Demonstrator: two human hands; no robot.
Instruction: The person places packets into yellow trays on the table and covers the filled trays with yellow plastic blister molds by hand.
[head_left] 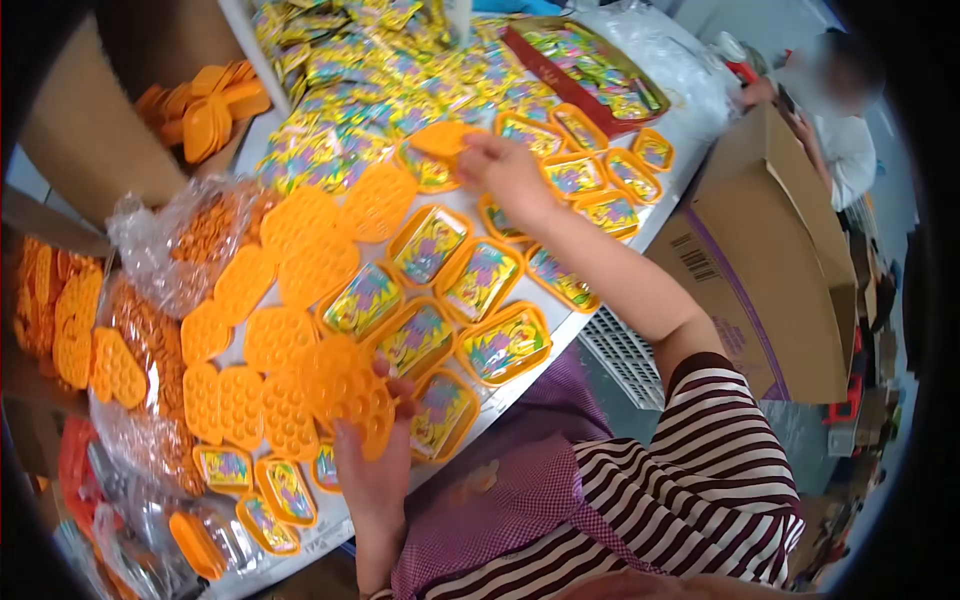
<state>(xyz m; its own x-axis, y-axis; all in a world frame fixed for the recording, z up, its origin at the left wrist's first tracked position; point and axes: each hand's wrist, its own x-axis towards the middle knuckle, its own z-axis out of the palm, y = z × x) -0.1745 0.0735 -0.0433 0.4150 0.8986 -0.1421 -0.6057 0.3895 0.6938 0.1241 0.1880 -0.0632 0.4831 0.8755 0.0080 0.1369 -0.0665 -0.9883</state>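
1. The person's right hand (508, 180), at the end of the outstretched arm, pinched an orange piece (438, 138) by its near end between thumb and fingers.
2. That piece lay to the left of the right fingertips, its long axis running roughly crosswise in the view, away from the hand.
3. Directly beneath it sat an orange tray with a printed packet inside (432, 174), partly covered by the piece; whether the two touched could not be told.
4. The right hand was clearly the nearer one to this tray; the left hand (372, 470) was well apart, closer to the body.
5. The left hand grasped a few dimpled orange pieces (345, 385), fanned together, with the thumb on one side and fingertips on the other.
6. Loose dimpled pieces (318, 255) spread beyond the left hand, while filled trays (480, 280) stood between the two hands.
7. The packet heap (390, 90) lay beyond the right hand's tray.
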